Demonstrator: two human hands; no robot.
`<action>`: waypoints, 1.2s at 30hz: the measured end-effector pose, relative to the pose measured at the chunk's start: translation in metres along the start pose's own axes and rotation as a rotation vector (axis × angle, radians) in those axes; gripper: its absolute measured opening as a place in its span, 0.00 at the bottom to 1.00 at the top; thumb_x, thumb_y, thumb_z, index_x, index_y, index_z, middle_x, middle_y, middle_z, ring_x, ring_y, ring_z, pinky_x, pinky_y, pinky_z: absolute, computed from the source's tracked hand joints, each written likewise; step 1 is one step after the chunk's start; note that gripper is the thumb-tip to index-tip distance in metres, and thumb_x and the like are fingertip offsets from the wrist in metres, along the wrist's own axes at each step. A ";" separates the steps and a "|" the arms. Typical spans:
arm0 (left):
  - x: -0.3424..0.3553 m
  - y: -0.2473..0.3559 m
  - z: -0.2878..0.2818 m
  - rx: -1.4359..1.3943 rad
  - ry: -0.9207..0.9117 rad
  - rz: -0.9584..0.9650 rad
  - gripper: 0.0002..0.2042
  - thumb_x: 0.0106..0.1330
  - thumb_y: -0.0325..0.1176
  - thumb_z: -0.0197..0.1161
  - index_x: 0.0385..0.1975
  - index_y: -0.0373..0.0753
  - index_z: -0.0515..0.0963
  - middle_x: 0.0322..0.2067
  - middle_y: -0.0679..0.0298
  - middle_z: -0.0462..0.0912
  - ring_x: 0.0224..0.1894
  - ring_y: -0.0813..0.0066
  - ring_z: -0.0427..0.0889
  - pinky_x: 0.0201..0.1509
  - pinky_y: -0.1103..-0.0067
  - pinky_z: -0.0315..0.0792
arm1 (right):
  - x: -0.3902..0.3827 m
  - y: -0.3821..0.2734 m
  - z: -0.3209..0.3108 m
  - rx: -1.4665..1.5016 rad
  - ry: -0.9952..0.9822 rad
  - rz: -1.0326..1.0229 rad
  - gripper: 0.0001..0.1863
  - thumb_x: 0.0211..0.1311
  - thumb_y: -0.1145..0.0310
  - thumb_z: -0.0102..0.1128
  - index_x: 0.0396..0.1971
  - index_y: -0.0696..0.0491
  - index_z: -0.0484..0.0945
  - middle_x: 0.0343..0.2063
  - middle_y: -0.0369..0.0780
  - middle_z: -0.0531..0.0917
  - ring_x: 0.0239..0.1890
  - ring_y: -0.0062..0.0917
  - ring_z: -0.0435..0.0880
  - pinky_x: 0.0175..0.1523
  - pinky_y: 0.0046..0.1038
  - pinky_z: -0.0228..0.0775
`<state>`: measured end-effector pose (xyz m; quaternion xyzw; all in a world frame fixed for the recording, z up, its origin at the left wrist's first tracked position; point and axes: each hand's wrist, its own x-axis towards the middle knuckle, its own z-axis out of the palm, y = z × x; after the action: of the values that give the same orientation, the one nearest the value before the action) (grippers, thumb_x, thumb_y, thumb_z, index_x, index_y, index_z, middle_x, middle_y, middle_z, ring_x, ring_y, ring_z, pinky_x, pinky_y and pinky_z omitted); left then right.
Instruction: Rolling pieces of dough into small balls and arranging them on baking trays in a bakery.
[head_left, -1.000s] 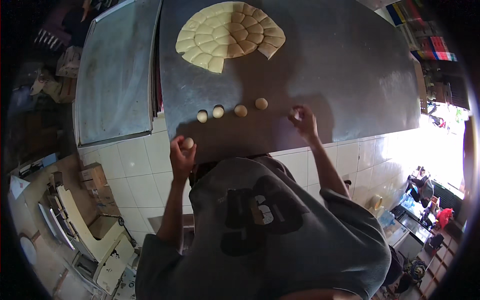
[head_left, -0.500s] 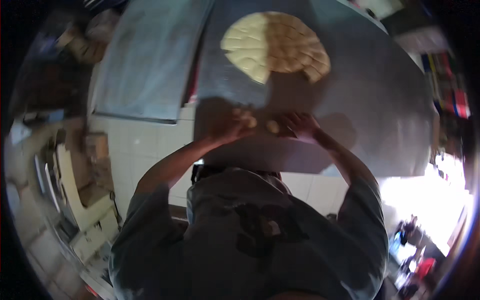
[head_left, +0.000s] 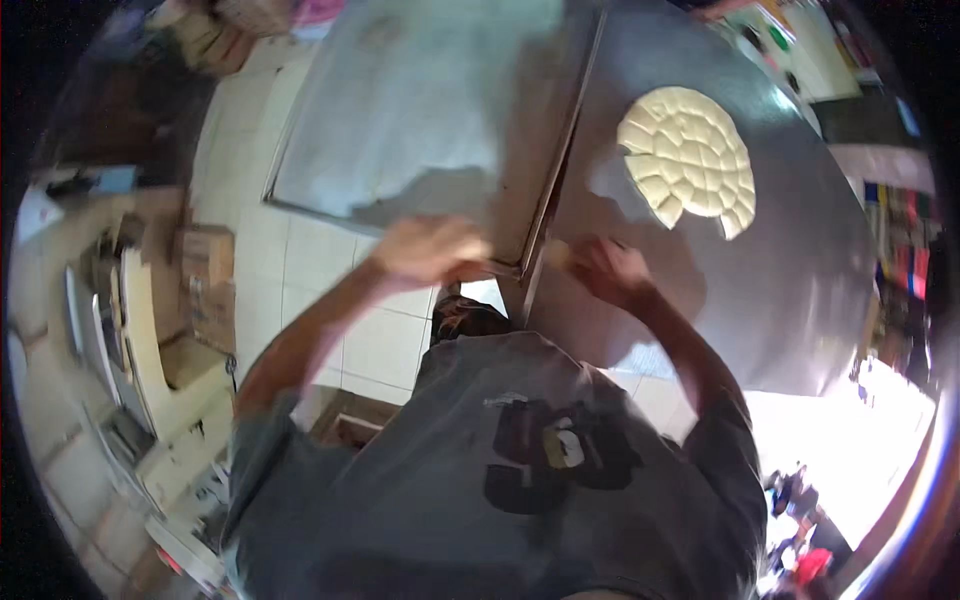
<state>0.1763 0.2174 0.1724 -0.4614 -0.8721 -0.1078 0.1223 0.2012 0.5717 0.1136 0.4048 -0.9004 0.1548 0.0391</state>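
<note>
Head view: tabletop (head_left: 780,270) beside bluish panel (head_left: 410,100), tiles (head_left: 375,345); left hand (head_left: 440,250): grip unclear; right hand (head_left: 612,268) grasping dough ball (head_left: 558,253).

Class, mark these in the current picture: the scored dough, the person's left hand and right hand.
Scored dough (head_left: 695,150): head view, middle of its top.
Left hand (head_left: 430,250): head view, middle, motion-blurred.
Right hand (head_left: 612,268): head view, middle.

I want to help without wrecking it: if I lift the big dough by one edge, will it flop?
Probably: the dough looks soft and lies wide and thin on the table. It might also tear along the lines dividing it. Being flat, it likely won't roll.
</note>
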 end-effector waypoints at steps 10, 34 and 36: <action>-0.018 -0.038 -0.052 0.095 -0.265 -0.286 0.22 0.62 0.41 0.65 0.56 0.43 0.74 0.49 0.58 0.76 0.47 0.56 0.76 0.48 0.68 0.73 | 0.036 -0.043 0.009 0.022 0.390 0.463 0.22 0.57 0.49 0.60 0.44 0.50 0.76 0.46 0.37 0.78 0.42 0.31 0.77 0.44 0.28 0.70; 0.064 0.137 0.070 -0.709 0.179 -0.326 0.19 0.63 0.34 0.64 0.53 0.40 0.73 0.41 0.58 0.80 0.35 0.66 0.80 0.47 0.76 0.71 | -0.048 -0.098 0.024 1.056 0.549 1.088 0.14 0.64 0.61 0.60 0.35 0.58 0.74 0.23 0.35 0.77 0.23 0.17 0.72 0.28 0.20 0.66; 0.069 0.133 0.072 -0.748 -0.024 -0.326 0.17 0.64 0.36 0.63 0.51 0.39 0.74 0.40 0.56 0.81 0.34 0.64 0.80 0.44 0.74 0.72 | -0.039 -0.095 0.008 0.940 0.367 1.037 0.14 0.62 0.63 0.61 0.37 0.59 0.74 0.25 0.37 0.79 0.23 0.20 0.75 0.30 0.22 0.68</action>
<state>0.2410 0.3662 0.1362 -0.3310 -0.8358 -0.4302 -0.0828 0.2985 0.5379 0.1222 -0.1331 -0.7936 0.5899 -0.0671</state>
